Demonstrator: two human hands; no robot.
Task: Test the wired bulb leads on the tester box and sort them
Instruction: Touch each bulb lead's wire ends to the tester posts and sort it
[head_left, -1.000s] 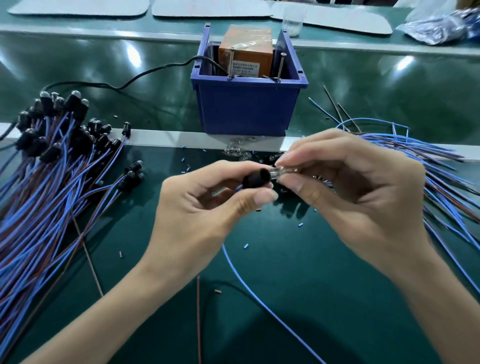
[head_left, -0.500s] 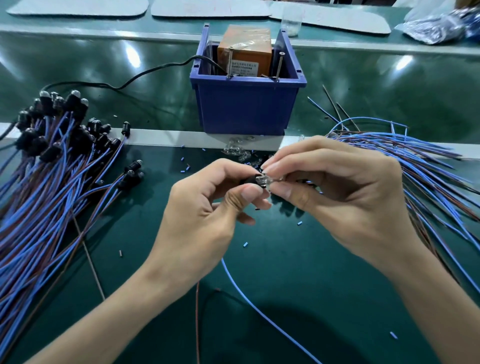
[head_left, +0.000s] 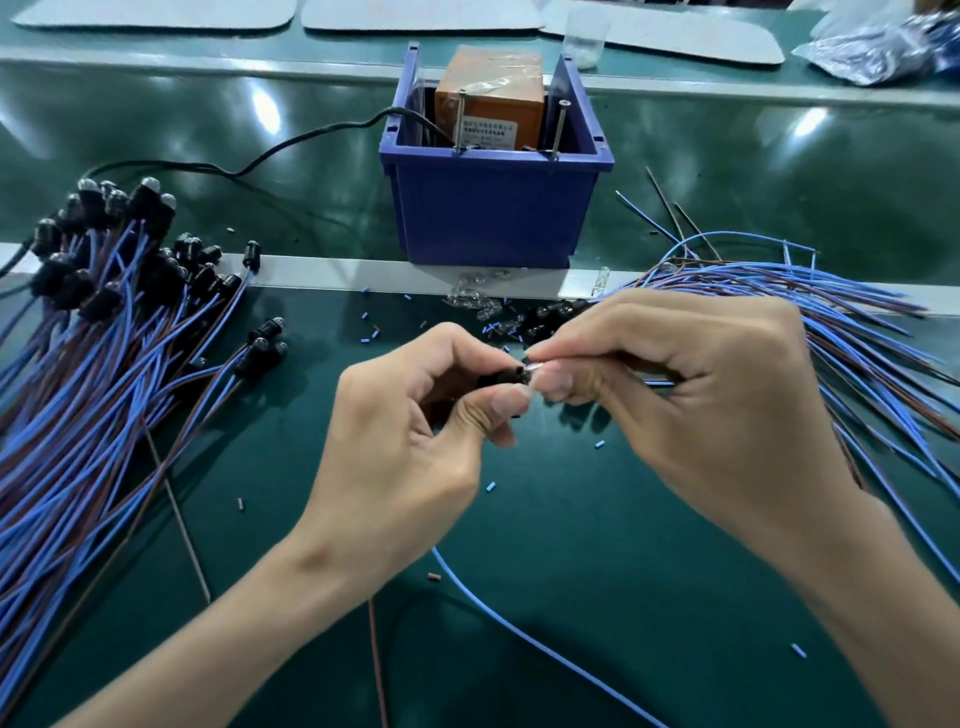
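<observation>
Two bare forearms enter from the lower corners of the frame; left grip (head_left: 410, 447) and right grip (head_left: 717, 410) are bare, with short, plain fingernails.

I see the tester (head_left: 488, 109) in the bin (head_left: 493, 218) at the back of the table (head_left: 571, 519), bulbs (head_left: 480, 306) just before it, leads (head_left: 93, 389) piled left, wires (head_left: 841, 312) fanned right.
</observation>
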